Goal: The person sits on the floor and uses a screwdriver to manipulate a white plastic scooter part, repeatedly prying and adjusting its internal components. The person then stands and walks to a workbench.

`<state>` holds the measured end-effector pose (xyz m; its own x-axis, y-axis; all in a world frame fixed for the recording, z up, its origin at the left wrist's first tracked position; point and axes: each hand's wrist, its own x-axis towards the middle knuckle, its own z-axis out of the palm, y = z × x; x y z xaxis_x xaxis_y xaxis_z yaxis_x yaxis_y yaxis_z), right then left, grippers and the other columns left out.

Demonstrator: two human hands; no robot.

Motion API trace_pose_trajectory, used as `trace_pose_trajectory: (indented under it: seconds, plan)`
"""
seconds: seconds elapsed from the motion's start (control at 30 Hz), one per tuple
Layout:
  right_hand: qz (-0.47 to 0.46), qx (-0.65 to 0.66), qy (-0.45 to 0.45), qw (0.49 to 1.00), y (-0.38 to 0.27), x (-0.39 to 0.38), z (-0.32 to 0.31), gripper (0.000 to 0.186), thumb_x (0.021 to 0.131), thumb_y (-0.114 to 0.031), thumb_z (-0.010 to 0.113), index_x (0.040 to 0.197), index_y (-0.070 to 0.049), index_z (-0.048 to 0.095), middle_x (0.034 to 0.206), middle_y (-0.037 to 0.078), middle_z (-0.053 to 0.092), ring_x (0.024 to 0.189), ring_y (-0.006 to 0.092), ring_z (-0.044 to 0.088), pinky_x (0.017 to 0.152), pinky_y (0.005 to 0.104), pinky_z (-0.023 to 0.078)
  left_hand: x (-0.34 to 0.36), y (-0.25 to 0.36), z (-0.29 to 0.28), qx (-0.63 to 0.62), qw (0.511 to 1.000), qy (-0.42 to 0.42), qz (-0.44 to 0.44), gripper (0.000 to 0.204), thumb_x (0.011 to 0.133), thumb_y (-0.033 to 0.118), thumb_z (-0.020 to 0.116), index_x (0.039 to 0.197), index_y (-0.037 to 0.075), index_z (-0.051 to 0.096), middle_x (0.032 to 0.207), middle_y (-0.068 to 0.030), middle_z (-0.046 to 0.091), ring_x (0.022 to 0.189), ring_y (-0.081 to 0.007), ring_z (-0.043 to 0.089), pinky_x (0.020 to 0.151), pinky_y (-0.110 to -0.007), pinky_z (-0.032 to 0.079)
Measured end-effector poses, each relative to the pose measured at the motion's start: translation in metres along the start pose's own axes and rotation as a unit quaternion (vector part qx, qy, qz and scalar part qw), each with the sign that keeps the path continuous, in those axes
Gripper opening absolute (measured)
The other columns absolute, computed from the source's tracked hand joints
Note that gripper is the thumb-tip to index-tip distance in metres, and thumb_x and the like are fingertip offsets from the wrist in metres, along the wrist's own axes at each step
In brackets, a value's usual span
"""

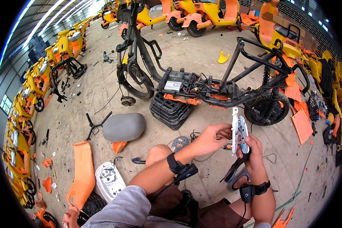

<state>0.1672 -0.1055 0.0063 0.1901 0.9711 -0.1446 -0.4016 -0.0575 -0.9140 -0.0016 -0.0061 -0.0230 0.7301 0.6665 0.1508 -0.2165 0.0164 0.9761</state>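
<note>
My left forearm comes in from the near left and slants far and to the right, bare below a grey sleeve (129,205), with a black wrist strap (175,164) around it. At its end the left hand (213,140) is bent with curled fingers, the tips drawn close together at the left side of a pale plastic part (235,133); I cannot tell whether they pinch it or only rest against it. My right forearm rises almost straight from the near right, its wrist wearing a second black strap (260,189). The right hand (254,156) is clamped on the pale plastic part from the right, with the thumb along its lower end and the other fingers mostly hidden. The part is narrow and stands nearly upright, raised above the concrete floor (288,167), right of the middle. From where I watch, a dark strip-like thing (236,164) slants down and left just below the right hand; I cannot make out what it is. Beyond the hands stands a stripped black scooter frame (226,89), its rear wheel (264,110) on the right. A rounded grey seat (124,127) lies to the left, and nearer, a white oval shell (109,181) beside a long orange panel (83,171)
</note>
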Motion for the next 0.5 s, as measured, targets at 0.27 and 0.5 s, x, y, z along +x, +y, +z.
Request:
trace_pose_trajectory:
  seconds: [0.27,0.5]
  plan:
    - [0.012,-0.009,-0.012,1.000,0.003,0.001,-0.001,0.041,0.091,-0.028,0.057,0.111,0.007,0.057,0.085,0.006,0.059,0.050,0.0113,0.052,0.048,0.0231,0.041,-0.005,0.011,0.005,0.172,0.983,0.058,-0.005,0.028,0.082,0.002,0.067,0.109,-0.005,0.064,0.090,-0.0123,0.070,0.087,-0.0171,0.067,0.081,-0.030,0.053]
    - [0.013,-0.012,-0.011,1.000,-0.001,0.000,0.001,0.035,0.093,-0.027,0.054,0.103,0.006,0.059,0.078,0.005,0.059,0.049,0.0111,0.050,0.048,0.0229,0.040,-0.005,0.010,0.005,0.250,0.964,0.080,0.045,0.017,0.082,0.006,0.066,0.096,-0.004,0.066,0.081,-0.0129,0.069,0.075,-0.0191,0.067,0.072,-0.030,0.053]
